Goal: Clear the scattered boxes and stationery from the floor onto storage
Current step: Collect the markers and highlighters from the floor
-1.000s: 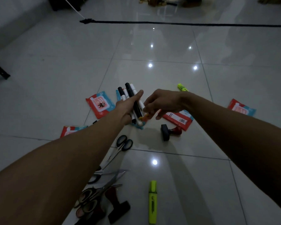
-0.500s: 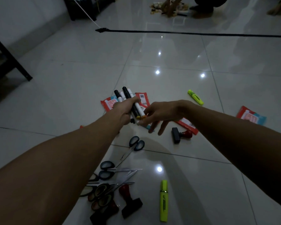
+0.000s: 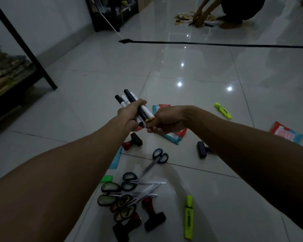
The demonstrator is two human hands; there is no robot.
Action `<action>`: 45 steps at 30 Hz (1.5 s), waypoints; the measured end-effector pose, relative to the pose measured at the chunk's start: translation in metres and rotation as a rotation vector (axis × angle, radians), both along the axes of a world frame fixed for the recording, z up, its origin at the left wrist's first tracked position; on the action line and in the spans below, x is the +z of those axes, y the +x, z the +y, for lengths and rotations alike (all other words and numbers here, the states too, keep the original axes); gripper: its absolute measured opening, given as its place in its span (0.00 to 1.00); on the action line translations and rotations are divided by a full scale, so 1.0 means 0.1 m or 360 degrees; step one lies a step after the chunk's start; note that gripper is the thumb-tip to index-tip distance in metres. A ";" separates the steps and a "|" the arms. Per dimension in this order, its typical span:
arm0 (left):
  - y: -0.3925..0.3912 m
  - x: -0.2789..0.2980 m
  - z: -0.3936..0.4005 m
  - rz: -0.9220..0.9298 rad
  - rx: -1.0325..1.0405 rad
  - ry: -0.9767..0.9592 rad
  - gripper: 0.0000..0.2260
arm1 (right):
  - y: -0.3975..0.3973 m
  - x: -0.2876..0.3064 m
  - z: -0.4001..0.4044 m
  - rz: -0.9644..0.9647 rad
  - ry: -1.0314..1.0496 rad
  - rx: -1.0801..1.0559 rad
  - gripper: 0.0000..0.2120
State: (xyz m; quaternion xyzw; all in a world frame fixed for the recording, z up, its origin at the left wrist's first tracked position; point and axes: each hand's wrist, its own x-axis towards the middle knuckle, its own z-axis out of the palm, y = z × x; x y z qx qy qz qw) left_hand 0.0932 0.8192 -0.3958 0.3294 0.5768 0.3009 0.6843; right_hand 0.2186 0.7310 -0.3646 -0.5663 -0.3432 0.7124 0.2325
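Above the middle of the tiled floor (image 3: 208,105), both forearms reach forward and the two hands meet. The left hand (image 3: 129,114) has its fingers curled around a bundle of markers (image 3: 131,103), which points toward 11 o'clock, with black caps at the far end. The right hand (image 3: 166,120) comes from 3 o'clock, its fingers curled, and its fingertips touch the near orange ends of the markers; I cannot tell if it pinches them.

Under the hands lies a red and blue packet (image 3: 173,135); another packet (image 3: 287,133) lies at 3 o'clock. A yellow highlighter (image 3: 223,110) lies at 2 o'clock, and a second highlighter (image 3: 189,217) at 5 o'clock. At 6 o'clock there is a heap of scissors (image 3: 128,194) with rubber stamps (image 3: 153,217) beside it. One more stamp (image 3: 202,150) lies partly under the right forearm. At 10 o'clock stands a black shelf frame (image 3: 24,48).
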 end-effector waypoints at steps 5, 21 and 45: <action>-0.19 0.07 -0.01 -0.0062 0.0029 -0.0024 0.12 | -0.22 0.07 0.12 0.0042 -0.0027 -0.0046 0.07; -0.63 0.13 0.16 -0.0050 0.0229 0.0238 0.18 | -0.62 0.07 0.45 -0.0177 0.0246 0.0266 0.18; -2.71 5.26 -0.41 -0.0089 0.0510 -0.0057 0.08 | -2.68 4.92 0.33 -0.0059 0.0492 0.0621 0.19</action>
